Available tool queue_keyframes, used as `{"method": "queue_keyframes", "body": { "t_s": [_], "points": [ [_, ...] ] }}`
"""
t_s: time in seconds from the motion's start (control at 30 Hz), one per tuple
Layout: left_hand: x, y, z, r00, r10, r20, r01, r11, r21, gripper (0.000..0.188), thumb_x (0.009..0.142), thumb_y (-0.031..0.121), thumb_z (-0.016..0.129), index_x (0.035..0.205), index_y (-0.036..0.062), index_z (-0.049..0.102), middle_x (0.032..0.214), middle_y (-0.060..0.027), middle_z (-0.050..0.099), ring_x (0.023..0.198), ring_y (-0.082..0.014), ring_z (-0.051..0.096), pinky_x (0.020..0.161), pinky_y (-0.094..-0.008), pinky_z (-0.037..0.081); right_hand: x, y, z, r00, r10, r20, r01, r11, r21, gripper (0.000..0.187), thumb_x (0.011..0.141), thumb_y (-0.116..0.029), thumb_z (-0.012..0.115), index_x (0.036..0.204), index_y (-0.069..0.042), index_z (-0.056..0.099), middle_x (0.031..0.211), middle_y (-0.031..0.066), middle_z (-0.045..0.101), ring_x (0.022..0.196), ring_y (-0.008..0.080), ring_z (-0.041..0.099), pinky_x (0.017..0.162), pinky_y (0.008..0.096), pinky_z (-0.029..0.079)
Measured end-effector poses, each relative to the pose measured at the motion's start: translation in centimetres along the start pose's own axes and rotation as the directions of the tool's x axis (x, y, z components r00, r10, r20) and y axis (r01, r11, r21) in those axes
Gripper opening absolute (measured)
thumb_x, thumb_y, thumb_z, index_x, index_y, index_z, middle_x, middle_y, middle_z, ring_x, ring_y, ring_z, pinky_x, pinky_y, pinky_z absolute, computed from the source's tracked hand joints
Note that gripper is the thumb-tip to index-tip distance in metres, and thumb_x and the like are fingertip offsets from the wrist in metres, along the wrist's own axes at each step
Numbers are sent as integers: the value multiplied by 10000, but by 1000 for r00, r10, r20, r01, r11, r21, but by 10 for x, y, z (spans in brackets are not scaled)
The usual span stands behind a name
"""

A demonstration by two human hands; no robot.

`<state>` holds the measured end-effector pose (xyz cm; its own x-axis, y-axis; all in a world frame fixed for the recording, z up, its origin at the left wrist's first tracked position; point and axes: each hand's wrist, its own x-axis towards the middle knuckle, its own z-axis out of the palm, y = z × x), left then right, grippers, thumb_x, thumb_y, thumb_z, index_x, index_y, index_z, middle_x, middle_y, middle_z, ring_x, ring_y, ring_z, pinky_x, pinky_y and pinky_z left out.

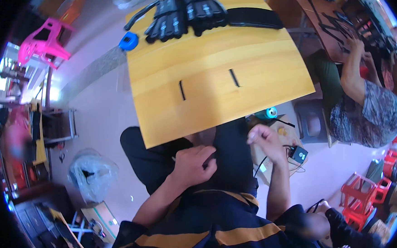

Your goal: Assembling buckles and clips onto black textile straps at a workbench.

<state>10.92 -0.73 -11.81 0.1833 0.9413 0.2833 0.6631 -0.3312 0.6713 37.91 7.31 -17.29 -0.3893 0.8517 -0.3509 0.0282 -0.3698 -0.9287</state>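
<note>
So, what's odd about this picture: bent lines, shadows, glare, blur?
Head view: fisheye bowing bends the edges of the yellow wooden table; head view: a soft shadow darkens its middle; head view: white glare washes out detail below the pink plastic chair; head view: smudgy blurs at far left and lower right.

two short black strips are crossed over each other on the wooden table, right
Not crossed: the head view shows the two strips lying apart, the left strip and the right strip not touching. They are short, black and on the wooden table.
</note>
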Motion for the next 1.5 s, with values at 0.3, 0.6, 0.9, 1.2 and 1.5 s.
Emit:
{"method": "queue_keyframes", "body": {
  "t_s": [0.3,0.6,0.9,1.2,1.5],
  "points": [
    [-22,0,-7,998,-27,-64,27,1000,-3,179,737,123,685,907,93,638,695,-78,626,603,-276,649,522,-396,512,-26,-9,98,972,-37,231,84,976,-200,233,988,-197,680,862,-54,547,754,-44,562,708,41,497,622,234,415],
    [-36,9,-18,993,-88,-84,82,994,-69,187,750,78,714,934,80,687,716,-80,630,612,-252,646,546,-344,518,-41,-31,118,970,-99,223,176,917,-357,193,995,-201,611,922,-24,591,751,74,636,698,158,603,651,321,475],
    [-40,6,-17,986,-86,-142,61,983,-171,244,798,42,707,1042,42,715,822,-107,673,669,-237,665,579,-322,523,-50,-37,128,949,-260,180,316,790,-526,204,1007,-210,610,933,-24,569,750,103,595,697,194,587,658,334,476],
    [-36,4,-15,989,-71,-130,35,964,-263,224,807,35,692,1029,11,714,824,-114,680,677,-230,665,594,-313,522,-55,-53,130,901,-371,224,416,596,-687,169,1001,-181,589,949,-25,549,795,181,570,748,386,603,665,418,477],
    [-30,7,-24,996,-35,-85,12,968,-249,187,776,48,696,963,32,704,794,-117,665,708,-297,672,616,-371,538,-57,-48,129,899,-381,213,426,656,-623,196,1010,-196,599,942,-17,562,780,158,552,709,329,587,653,382,471]
  ]
}}
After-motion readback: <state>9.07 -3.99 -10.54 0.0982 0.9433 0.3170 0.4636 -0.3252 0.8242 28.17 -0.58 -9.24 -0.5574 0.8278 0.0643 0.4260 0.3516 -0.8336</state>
